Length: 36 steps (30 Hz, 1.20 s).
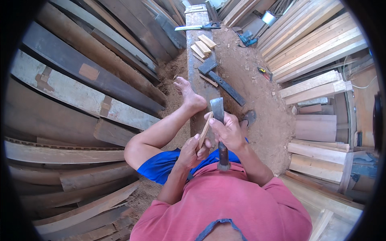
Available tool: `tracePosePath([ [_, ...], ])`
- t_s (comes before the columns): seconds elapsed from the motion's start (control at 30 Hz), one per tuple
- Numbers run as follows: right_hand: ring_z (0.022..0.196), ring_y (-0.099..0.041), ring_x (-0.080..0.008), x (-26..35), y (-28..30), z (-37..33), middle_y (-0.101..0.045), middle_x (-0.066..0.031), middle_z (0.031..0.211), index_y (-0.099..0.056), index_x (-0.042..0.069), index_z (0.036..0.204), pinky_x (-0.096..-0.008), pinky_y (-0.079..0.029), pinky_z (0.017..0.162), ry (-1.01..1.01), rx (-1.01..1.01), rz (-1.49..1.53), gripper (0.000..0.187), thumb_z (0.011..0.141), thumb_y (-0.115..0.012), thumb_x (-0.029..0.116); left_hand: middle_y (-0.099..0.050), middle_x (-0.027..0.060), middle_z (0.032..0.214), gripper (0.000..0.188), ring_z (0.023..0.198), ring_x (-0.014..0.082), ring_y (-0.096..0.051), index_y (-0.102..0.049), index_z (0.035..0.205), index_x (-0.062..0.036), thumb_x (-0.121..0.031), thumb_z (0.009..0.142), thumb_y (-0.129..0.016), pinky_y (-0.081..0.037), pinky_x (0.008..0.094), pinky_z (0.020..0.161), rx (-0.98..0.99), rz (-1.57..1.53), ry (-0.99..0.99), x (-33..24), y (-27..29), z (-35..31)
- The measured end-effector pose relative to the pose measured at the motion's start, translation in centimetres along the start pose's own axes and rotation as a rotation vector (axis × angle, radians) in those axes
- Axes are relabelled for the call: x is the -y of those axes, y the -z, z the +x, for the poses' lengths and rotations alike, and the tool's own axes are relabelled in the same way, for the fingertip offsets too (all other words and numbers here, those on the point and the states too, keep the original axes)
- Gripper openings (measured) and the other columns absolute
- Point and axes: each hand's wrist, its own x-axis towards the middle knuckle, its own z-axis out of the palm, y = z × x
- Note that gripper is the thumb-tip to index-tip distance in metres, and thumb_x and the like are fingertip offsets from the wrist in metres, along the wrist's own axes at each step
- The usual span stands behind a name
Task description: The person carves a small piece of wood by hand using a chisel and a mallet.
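Note:
My left hand (194, 151) grips a thin, narrow strip of wood (204, 131), tilted with its upper end toward my right hand. In my right hand (227, 130) is a wide chisel (217, 109), its flat metal blade pointing away from me and its dark handle (223, 154) toward my chest. The wood strip's upper end lies close beside the blade; whether they touch I cannot tell. Beyond my hands, a mallet (223, 82) with a dark square head rests across the narrow bench (194, 96). Several small wood pieces (202, 47) lie farther along it.
A handsaw (198, 27) lies across the bench's far end. My bare foot (189, 96) rests at the bench's left. Leaning planks (80, 100) line the left; stacked boards (313, 44) fill the right. A teal power tool (247, 39) and a screwdriver (264, 73) lie on the dusty floor.

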Motion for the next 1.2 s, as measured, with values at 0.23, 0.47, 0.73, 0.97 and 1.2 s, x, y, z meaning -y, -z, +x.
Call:
tracePosePath([
  [0.23,0.054,-0.047,-0.0041,-1.0,0.3,0.4,-0.05,0.0031,0.07,-0.049,0.006,0.12,-0.0208,-0.044,0.051,0.051,-0.082,-0.069,0.027,0.1,-0.05,0.024,-0.044,-0.0005,0.057,0.044,0.048,0.0085,-0.037,-0.055,0.091,-0.0064,-0.045,0.102,-0.037,-0.029,0.0225,0.047,0.01,0.173,-0.058,0.8,2.0,2.3],
  [0.47,0.056,-0.046,-0.0071,-2.0,-3.2,-0.8,-0.049,-0.0004,0.077,-0.048,0.008,0.109,-0.0304,-0.047,0.053,-0.219,-0.01,0.596,0.015,0.099,-0.045,0.019,-0.051,-0.0002,0.064,0.038,0.053,0.0094,-0.045,-0.056,0.094,-0.0064,-0.038,0.102,-0.038,-0.039,0.025,0.052,-0.187,0.076,-0.023,-2.0,0.7,3.7],
  [0.73,0.05,-0.038,-0.0049,-1.8,-7.0,-3.6,-0.04,0.0026,0.068,-0.046,0.007,0.104,-0.0246,-0.044,0.051,-0.281,0.178,0.442,0.018,0.101,-0.042,0.024,-0.052,0.0008,0.076,0.04,0.069,0.0128,-0.046,-0.055,0.09,-0.0049,-0.036,0.104,-0.036,-0.042,0.0308,0.066,-0.247,1.118,-0.554,-3.7,3.1,2.6],
  [0.97,0.05,-0.038,-0.0049,-0.6,-6.8,-4.3,-0.04,0.0025,0.068,-0.046,0.007,0.104,-0.0244,-0.042,0.049,-0.267,0.179,0.396,0.019,0.101,-0.043,0.025,-0.049,0.0014,0.075,0.048,0.071,0.0111,-0.044,-0.053,0.09,-0.0047,-0.044,0.105,-0.031,-0.042,0.0324,0.065,-0.243,0.724,-0.397,-3.8,0.4,0.3],
  [1.2,0.043,-0.039,-0.0069,3.4,-2.1,-7.0,-0.038,0.0035,0.059,-0.045,0.009,0.1,-0.0221,-0.04,0.043,0.145,-0.05,0.47,0.017,0.101,-0.046,0.026,-0.044,0.0032,0.057,0.046,0.053,0.0148,-0.045,-0.053,0.077,-0.0039,-0.036,0.103,-0.033,-0.034,0.0351,0.049,-0.328,0.858,-0.03,3.6,3.0,-6.4],
])
